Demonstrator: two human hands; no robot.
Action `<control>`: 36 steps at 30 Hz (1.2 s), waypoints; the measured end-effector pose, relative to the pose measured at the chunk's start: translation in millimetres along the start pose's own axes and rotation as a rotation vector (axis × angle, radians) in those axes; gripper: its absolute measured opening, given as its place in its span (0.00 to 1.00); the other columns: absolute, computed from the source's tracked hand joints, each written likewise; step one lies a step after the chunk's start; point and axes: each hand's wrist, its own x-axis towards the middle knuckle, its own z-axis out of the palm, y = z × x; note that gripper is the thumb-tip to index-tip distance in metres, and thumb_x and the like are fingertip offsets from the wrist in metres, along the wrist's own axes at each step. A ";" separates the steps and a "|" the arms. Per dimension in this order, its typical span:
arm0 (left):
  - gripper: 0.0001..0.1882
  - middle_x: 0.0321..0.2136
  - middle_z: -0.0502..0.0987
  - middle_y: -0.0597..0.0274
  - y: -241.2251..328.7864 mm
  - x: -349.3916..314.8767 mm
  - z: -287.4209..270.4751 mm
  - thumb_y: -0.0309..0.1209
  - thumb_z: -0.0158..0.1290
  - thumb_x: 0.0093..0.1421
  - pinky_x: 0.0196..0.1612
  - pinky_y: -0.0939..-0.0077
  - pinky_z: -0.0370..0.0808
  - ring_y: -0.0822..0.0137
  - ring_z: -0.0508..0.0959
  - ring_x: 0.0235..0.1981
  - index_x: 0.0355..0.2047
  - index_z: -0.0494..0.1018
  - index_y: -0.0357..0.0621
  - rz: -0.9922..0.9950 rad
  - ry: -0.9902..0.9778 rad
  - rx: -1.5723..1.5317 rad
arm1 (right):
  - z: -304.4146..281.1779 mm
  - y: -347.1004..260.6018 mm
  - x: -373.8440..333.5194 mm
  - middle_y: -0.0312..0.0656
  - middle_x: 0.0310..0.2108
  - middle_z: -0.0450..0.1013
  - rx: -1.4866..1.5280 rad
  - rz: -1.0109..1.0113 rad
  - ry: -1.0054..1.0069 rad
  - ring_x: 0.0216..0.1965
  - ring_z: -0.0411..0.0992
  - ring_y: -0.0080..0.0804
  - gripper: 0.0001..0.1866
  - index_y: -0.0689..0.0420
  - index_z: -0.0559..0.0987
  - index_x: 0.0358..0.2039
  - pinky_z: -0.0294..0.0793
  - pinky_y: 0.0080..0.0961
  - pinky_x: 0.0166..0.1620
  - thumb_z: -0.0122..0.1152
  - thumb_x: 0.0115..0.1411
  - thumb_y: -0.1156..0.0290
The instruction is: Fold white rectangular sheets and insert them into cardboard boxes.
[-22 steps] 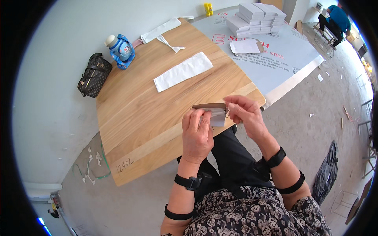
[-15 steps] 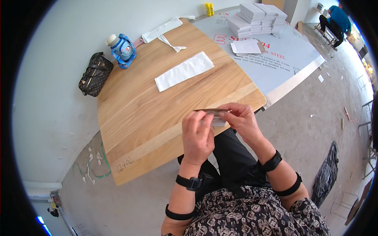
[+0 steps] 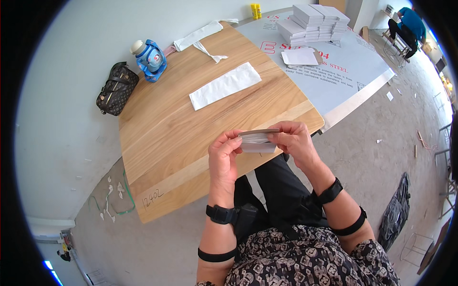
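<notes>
Over the table's near edge I hold a small white cardboard box (image 3: 260,148) with a brown edge along its far side. Its upper side gapes toward me and shows pale layers inside. My left hand (image 3: 222,153) pinches the left end between thumb and fingers. At the right end, my right hand (image 3: 293,142) grips it with the thumb on the near side and the fingers behind. Beyond the hands, a folded white cloth or paper piece (image 3: 225,86) lies flat on the wooden table (image 3: 167,138).
Stacked white boxes (image 3: 315,24) and flat white card pieces (image 3: 299,56) rest on a film-covered grey table (image 3: 334,90). A blue bottle (image 3: 151,59), a dark patterned bag (image 3: 117,90) and two yellow tubes (image 3: 256,11) stand farther off. Someone in blue (image 3: 411,26) sits far right.
My left hand has shifted left from in front of the box to its left end, uncovering the gap. My right hand keeps its grip at the right end.
</notes>
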 end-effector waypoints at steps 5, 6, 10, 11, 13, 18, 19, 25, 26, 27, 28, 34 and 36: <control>0.06 0.25 0.76 0.69 4.1 10.3 3.0 0.21 0.56 0.47 0.32 0.83 0.65 0.77 0.71 0.27 0.28 0.78 0.40 -0.050 0.035 0.102 | -0.2 -2.6 3.1 0.33 0.18 0.71 0.029 0.000 -0.020 0.20 0.63 0.16 0.06 0.64 0.82 0.30 0.59 0.16 0.23 0.62 0.50 0.80; 0.06 0.23 0.76 0.69 3.6 11.4 4.4 0.20 0.56 0.46 0.30 0.83 0.64 0.78 0.70 0.25 0.27 0.77 0.40 -0.012 0.044 0.189 | -0.7 -1.3 3.5 0.33 0.18 0.71 -0.003 -0.027 -0.018 0.20 0.64 0.15 0.06 0.63 0.83 0.30 0.60 0.16 0.23 0.62 0.50 0.80; 0.06 0.22 0.76 0.69 1.7 11.7 4.5 0.19 0.56 0.46 0.28 0.83 0.64 0.78 0.70 0.23 0.27 0.78 0.40 0.047 0.048 0.225 | 1.4 -3.5 0.5 0.33 0.20 0.71 -0.095 -0.123 -0.033 0.20 0.65 0.16 0.06 0.63 0.82 0.31 0.62 0.15 0.22 0.60 0.53 0.82; 0.06 0.23 0.76 0.68 1.9 11.0 5.0 0.19 0.56 0.47 0.29 0.83 0.65 0.78 0.70 0.23 0.27 0.78 0.39 0.059 0.040 0.224 | 0.8 -2.9 0.6 0.33 0.20 0.71 -0.095 -0.123 -0.032 0.20 0.65 0.16 0.06 0.63 0.82 0.31 0.62 0.15 0.22 0.60 0.53 0.82; 0.05 0.23 0.76 0.68 2.4 9.1 4.9 0.19 0.57 0.48 0.29 0.84 0.65 0.78 0.71 0.24 0.28 0.78 0.38 0.072 0.033 0.223 | -1.2 -0.4 1.2 0.35 0.23 0.71 -0.218 -0.275 -0.044 0.20 0.67 0.18 0.07 0.64 0.82 0.33 0.65 0.17 0.22 0.57 0.55 0.83; 0.05 0.27 0.77 0.67 3.4 4.2 5.1 0.18 0.58 0.54 0.30 0.83 0.71 0.76 0.74 0.28 0.31 0.78 0.38 0.323 -0.045 0.509 | -8.0 5.0 0.4 0.40 0.29 0.73 -0.324 -0.477 -0.082 0.23 0.72 0.25 0.11 0.64 0.80 0.38 0.71 0.21 0.25 0.54 0.55 0.85; 0.05 0.27 0.77 0.67 1.7 5.1 4.2 0.18 0.58 0.54 0.30 0.83 0.71 0.76 0.74 0.28 0.31 0.78 0.38 0.323 -0.046 0.508 | -9.8 4.9 0.1 0.42 0.30 0.73 -0.362 -0.514 -0.104 0.24 0.73 0.28 0.13 0.63 0.80 0.40 0.73 0.22 0.27 0.53 0.55 0.86; 0.11 0.33 0.77 0.57 -5.0 7.9 -9.3 0.17 0.58 0.52 0.34 0.73 0.77 0.62 0.79 0.32 0.36 0.77 0.40 0.894 -0.121 0.909 | -13.4 3.5 -3.0 0.46 0.35 0.74 -0.494 -0.623 -0.159 0.31 0.76 0.36 0.17 0.62 0.78 0.44 0.76 0.25 0.32 0.53 0.54 0.86; 0.11 0.34 0.78 0.57 -2.4 5.9 -7.5 0.17 0.58 0.52 0.35 0.73 0.78 0.61 0.79 0.33 0.37 0.77 0.39 0.948 -0.135 0.993 | -16.8 4.4 -2.0 0.46 0.35 0.74 -0.495 -0.623 -0.156 0.31 0.76 0.36 0.17 0.62 0.78 0.44 0.76 0.25 0.32 0.53 0.54 0.86; 0.12 0.34 0.78 0.57 -0.2 4.6 -5.7 0.17 0.59 0.52 0.36 0.73 0.78 0.61 0.79 0.33 0.38 0.76 0.39 1.002 -0.150 1.076 | -20.6 6.0 0.4 0.46 0.36 0.74 -0.556 -0.716 -0.153 0.31 0.76 0.38 0.17 0.61 0.78 0.45 0.76 0.27 0.33 0.54 0.54 0.85; 0.12 0.34 0.78 0.57 0.8 4.3 -4.1 0.17 0.59 0.52 0.36 0.73 0.78 0.61 0.79 0.33 0.38 0.76 0.39 1.002 -0.153 1.075 | -23.1 6.6 1.9 0.46 0.37 0.75 -0.616 -0.809 -0.151 0.32 0.76 0.40 0.17 0.60 0.78 0.45 0.76 0.28 0.34 0.54 0.54 0.84; 0.14 0.36 0.78 0.57 7.3 3.2 -5.3 0.18 0.60 0.51 0.36 0.70 0.79 0.57 0.79 0.35 0.40 0.77 0.40 1.102 -0.187 1.271 | -23.0 3.0 2.4 0.46 0.39 0.74 -0.809 -0.851 -0.184 0.34 0.76 0.43 0.19 0.59 0.78 0.45 0.77 0.31 0.35 0.59 0.51 0.81; 0.15 0.36 0.78 0.55 9.8 4.5 -5.1 0.19 0.60 0.50 0.35 0.69 0.78 0.56 0.79 0.35 0.40 0.76 0.38 1.192 -0.235 1.351 | -22.9 5.7 4.5 0.46 0.38 0.74 -0.930 -0.921 -0.159 0.33 0.76 0.42 0.19 0.59 0.78 0.45 0.77 0.31 0.35 0.59 0.50 0.79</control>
